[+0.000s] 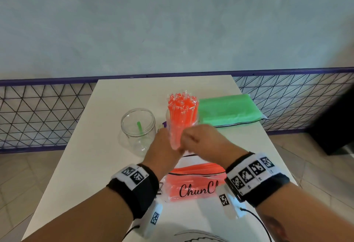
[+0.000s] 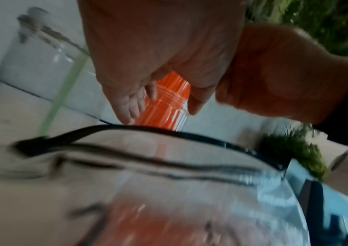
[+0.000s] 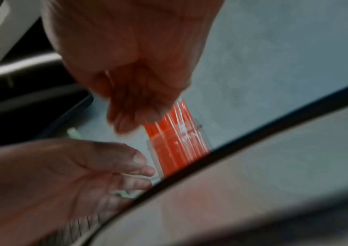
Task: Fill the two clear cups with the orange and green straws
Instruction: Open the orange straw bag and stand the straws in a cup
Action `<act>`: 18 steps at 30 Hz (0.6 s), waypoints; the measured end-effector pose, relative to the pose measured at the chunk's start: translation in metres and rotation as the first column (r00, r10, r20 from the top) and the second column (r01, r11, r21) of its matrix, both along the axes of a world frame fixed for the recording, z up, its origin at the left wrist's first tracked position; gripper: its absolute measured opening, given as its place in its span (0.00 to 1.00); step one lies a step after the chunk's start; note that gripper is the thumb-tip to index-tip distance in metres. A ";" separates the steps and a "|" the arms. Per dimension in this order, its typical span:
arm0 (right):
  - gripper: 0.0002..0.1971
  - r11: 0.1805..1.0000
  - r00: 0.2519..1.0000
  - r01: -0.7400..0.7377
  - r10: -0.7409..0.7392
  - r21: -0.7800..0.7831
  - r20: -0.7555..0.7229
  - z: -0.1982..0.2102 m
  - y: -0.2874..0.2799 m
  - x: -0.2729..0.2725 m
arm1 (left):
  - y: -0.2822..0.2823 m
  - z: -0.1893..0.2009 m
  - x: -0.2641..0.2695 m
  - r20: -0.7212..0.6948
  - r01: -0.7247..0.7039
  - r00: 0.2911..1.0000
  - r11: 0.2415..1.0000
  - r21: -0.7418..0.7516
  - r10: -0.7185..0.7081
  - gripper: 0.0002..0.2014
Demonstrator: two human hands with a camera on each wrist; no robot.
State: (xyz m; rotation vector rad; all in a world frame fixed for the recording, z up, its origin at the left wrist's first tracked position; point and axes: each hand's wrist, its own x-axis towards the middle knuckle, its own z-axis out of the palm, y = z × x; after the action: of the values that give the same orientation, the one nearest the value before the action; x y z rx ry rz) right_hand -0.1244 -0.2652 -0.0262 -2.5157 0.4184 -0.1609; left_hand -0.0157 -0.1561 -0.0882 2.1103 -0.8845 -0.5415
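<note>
Two clear cups stand on the white table [image 1: 92, 165]. The left cup [image 1: 138, 126] holds one green straw [image 1: 139, 127]. The right cup [image 1: 182, 123] is packed with wrapped orange straws [image 1: 182, 107]. My left hand [image 1: 162, 144] reaches to that cup's left side with fingers [image 2: 133, 106] stretched out at its wall, the thumb on the other side. My right hand [image 1: 199, 136] is in front of the cup, its curled fingers [image 3: 130, 116] pinching the orange straws [image 3: 177, 138]. The cup's base is hidden behind both hands.
A pack of green straws [image 1: 228, 109] lies at the back right. A clear zip bag of orange straws [image 1: 193, 180] lies just in front of me, its black rim [image 2: 168, 131] under both wrists. A purple wire fence [image 1: 38, 111] borders the table's far end.
</note>
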 end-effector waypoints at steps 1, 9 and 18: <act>0.16 0.993 0.967 -0.094 0.075 -0.070 -0.242 -0.011 0.003 0.000 | 0.006 -0.006 -0.001 0.045 0.006 0.999 0.999 0.044 -0.008 0.19; 0.12 0.956 0.839 -0.245 0.126 -0.161 -0.529 -0.083 0.016 0.001 | 0.019 -0.035 0.011 0.048 0.402 0.890 0.832 0.383 -0.453 0.21; 0.25 0.946 0.780 -0.270 0.106 -0.180 -0.616 -0.099 0.038 -0.001 | -0.002 -0.032 0.001 0.078 0.396 0.840 0.705 0.589 -0.537 0.24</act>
State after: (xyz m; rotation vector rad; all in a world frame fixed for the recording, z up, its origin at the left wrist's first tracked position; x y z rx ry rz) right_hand -0.1252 -0.2276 -0.1257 -2.8111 0.3984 0.7374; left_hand -0.0143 -0.1577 -0.1203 2.5058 -1.6004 -0.9032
